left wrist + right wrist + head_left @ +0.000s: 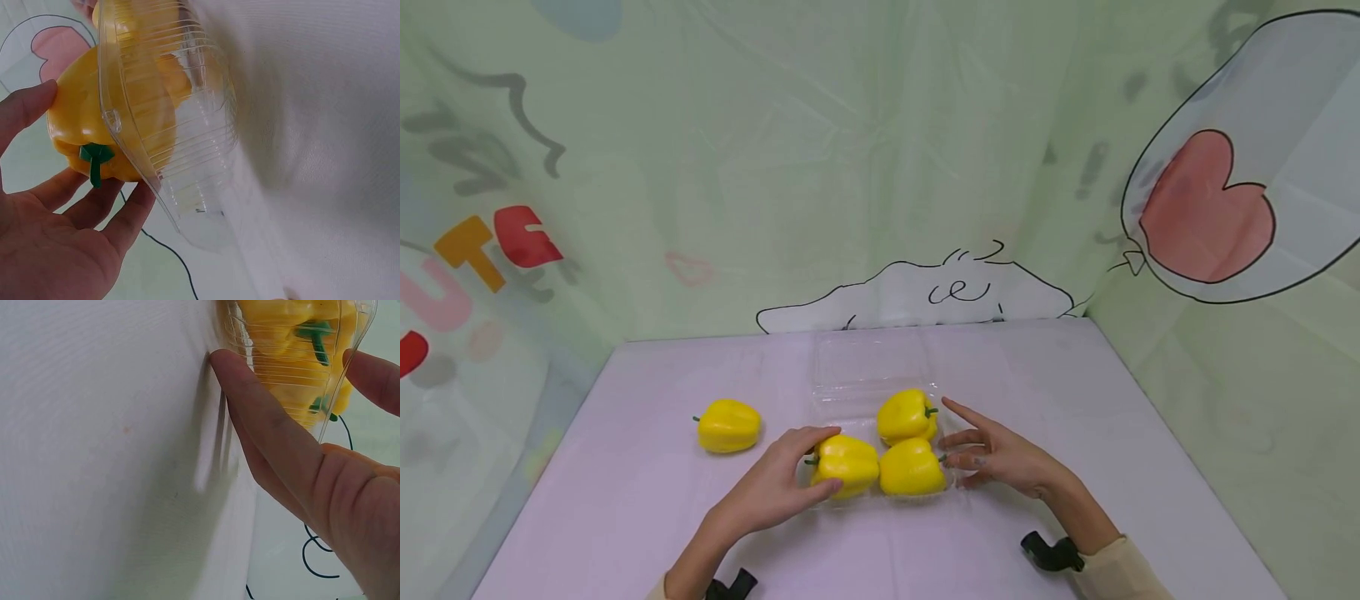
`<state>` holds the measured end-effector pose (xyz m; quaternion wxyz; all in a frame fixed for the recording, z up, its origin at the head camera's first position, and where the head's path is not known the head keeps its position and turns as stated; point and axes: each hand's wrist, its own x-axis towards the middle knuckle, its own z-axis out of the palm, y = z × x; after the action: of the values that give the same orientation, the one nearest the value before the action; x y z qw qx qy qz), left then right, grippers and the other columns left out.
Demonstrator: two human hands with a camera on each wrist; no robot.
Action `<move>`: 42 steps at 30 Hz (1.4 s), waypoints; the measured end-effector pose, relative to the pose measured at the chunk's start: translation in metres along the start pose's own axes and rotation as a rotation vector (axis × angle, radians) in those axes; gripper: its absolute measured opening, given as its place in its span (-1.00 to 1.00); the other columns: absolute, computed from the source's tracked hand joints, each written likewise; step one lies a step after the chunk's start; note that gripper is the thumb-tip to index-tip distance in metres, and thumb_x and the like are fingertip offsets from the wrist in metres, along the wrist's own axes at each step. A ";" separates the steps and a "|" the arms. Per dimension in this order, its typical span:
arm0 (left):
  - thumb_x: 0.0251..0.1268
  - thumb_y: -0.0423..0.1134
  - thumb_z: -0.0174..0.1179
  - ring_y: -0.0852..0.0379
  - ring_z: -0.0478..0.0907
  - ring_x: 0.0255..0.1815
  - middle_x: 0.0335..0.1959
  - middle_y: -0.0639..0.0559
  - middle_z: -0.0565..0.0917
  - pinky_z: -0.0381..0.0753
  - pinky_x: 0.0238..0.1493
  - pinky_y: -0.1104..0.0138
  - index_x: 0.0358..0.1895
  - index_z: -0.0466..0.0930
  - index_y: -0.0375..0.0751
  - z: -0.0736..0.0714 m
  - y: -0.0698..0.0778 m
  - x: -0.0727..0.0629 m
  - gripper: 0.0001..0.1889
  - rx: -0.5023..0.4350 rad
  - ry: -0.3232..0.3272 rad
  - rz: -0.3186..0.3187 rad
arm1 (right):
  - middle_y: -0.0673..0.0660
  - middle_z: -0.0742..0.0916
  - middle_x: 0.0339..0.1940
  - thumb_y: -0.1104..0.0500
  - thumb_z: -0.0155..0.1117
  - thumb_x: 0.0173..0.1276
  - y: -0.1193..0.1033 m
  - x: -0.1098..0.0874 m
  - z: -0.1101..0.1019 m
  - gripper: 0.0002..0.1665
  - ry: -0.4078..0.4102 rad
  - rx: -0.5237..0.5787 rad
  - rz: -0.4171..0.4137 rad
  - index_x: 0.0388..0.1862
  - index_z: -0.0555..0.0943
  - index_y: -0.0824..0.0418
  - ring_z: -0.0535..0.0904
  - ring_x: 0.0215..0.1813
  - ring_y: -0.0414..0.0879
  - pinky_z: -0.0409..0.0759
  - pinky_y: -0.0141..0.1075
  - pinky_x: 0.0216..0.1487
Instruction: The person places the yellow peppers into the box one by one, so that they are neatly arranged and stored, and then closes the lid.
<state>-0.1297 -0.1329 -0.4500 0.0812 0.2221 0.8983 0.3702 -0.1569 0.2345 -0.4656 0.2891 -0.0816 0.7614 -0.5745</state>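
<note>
One yellow pepper, lying on the left of the table. Your left hand, thumb and fingers holding a second pepper at the near left of the clear box, its lid open on the far side. In the box's right half, a far pepper and a near pepper. Your right hand, grip wide, beside the box's right wall; contact cannot be told.
</note>
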 end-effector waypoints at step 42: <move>0.34 -0.03 0.42 -0.04 0.49 0.44 0.44 -0.06 0.56 0.53 0.48 -0.08 0.49 0.48 -0.22 0.003 -0.001 0.009 -0.29 0.083 -0.088 -0.001 | 0.54 0.50 0.48 0.18 0.44 0.45 0.000 0.001 -0.001 0.22 -0.008 0.009 0.008 0.81 -0.16 -0.01 0.72 0.22 0.10 0.80 0.05 0.13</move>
<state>-0.1377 -0.1278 -0.4527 0.1116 0.2406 0.9087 0.3224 -0.1586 0.2346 -0.4656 0.2949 -0.0794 0.7578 -0.5766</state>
